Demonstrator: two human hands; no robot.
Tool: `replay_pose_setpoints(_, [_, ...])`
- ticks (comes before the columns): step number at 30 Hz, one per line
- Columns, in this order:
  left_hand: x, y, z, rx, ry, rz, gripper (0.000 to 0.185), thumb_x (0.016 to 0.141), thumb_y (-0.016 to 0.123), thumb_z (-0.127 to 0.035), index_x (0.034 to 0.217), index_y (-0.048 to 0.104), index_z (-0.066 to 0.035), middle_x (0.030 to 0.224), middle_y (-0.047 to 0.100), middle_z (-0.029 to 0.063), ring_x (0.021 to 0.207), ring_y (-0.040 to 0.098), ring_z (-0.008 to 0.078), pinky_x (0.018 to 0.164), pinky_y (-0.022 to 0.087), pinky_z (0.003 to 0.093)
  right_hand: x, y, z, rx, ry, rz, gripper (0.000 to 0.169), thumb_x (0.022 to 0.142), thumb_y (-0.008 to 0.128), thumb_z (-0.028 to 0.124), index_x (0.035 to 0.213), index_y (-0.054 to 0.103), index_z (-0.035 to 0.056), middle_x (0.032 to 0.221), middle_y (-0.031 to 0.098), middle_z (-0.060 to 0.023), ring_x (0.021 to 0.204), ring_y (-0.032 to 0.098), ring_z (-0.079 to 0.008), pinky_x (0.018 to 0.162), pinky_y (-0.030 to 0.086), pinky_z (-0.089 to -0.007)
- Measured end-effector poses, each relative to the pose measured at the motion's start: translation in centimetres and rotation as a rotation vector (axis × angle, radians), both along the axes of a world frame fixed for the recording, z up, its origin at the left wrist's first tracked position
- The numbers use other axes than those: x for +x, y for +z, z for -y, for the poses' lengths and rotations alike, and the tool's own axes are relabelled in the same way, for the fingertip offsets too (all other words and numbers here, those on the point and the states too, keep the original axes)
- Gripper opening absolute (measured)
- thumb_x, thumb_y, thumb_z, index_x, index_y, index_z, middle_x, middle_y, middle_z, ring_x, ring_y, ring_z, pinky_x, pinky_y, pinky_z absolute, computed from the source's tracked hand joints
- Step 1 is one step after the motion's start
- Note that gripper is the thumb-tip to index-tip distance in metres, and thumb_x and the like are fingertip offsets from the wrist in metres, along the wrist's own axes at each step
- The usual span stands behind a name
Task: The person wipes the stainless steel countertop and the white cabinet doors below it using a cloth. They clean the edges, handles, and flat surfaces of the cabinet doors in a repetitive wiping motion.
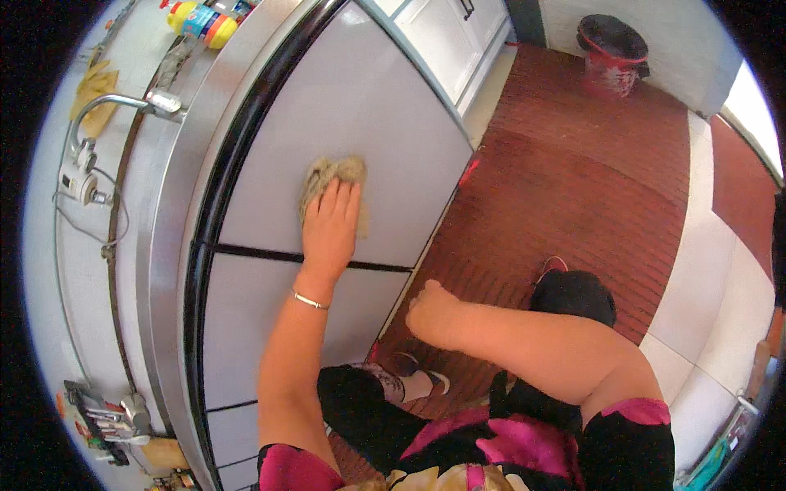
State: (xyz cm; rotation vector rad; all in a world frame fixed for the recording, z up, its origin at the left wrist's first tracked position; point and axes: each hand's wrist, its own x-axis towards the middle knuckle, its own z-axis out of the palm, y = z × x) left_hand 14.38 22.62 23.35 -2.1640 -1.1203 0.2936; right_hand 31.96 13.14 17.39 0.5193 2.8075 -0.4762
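A crumpled beige cloth (334,169) lies flat against the light grey cabinet door (344,92), under the fingers of my left hand (331,215). This hand presses the cloth above the dark gap between two door panels, and a silver bracelet circles its wrist. My right hand (431,312) hangs beside the lower panel, above the red floor mat, its fingers curled. No object shows in it, though its palm is hidden.
A steel counter edge (166,215) runs along the left, with a faucet (116,98), a yellow glove (95,92) and a yellow bottle (202,24). White cabinets (439,40) stand beyond the grey door. A lined bin (613,55) stands by the wall on the red ribbed mat (552,166).
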Motion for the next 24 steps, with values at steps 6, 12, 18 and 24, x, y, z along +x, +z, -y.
replay_pose_setpoints(6, [-5.4, -0.5, 7.0, -0.029, 0.101, -0.036, 0.048, 0.084, 0.05, -0.011, 0.131, 0.047, -0.006, 0.133, 0.049, 0.0087, 0.129, 0.039, 0.025, 0.104, 0.031, 0.0405, 0.5, -0.3, 0.7, 0.005, -0.008, -0.041, 0.027, 0.074, 0.067, 0.019, 0.099, 0.067, 0.0087, 0.099, 0.063, -0.0079, 0.094, 0.059, -0.0232, 0.077, 0.037, -0.0383])
replay_pose_setpoints(12, [-3.0, 4.5, 3.8, 0.16, 0.011, 0.117, 0.055, 0.08, 0.052, 0.001, 0.133, 0.043, -0.007, 0.136, 0.046, 0.0097, 0.131, 0.037, 0.0297, 0.106, 0.031, 0.0456, 0.7, -0.5, 0.7, 0.031, 0.011, -0.041, 0.028, 0.075, 0.066, 0.02, 0.101, 0.066, 0.0102, 0.096, 0.064, -0.0069, 0.092, 0.059, -0.0221, 0.076, 0.037, -0.0376])
replay_pose_setpoints(18, [2.5, 7.9, -5.0, 0.282, -0.099, 0.071, 0.062, 0.074, 0.057, 0.004, 0.133, 0.043, -0.006, 0.138, 0.045, 0.0093, 0.133, 0.035, 0.0272, 0.108, 0.029, 0.0434, 0.2, -0.9, 0.5, 0.043, 0.007, -0.038, 0.029, 0.074, 0.067, 0.022, 0.1, 0.067, 0.0097, 0.096, 0.064, -0.0063, 0.087, 0.06, -0.0224, 0.073, 0.038, -0.0374])
replay_pose_setpoints(24, [7.2, 7.4, -12.3, 0.317, -0.175, 0.065, 0.06, 0.072, 0.062, -0.002, 0.13, 0.047, -0.006, 0.137, 0.046, 0.0082, 0.132, 0.036, 0.024, 0.11, 0.026, 0.0409, -3.8, -6.0, 1.0, -0.136, -0.224, -0.036, 0.031, 0.076, 0.065, 0.022, 0.104, 0.067, 0.0093, 0.1, 0.064, -0.0087, 0.09, 0.06, -0.0242, 0.073, 0.04, -0.0402])
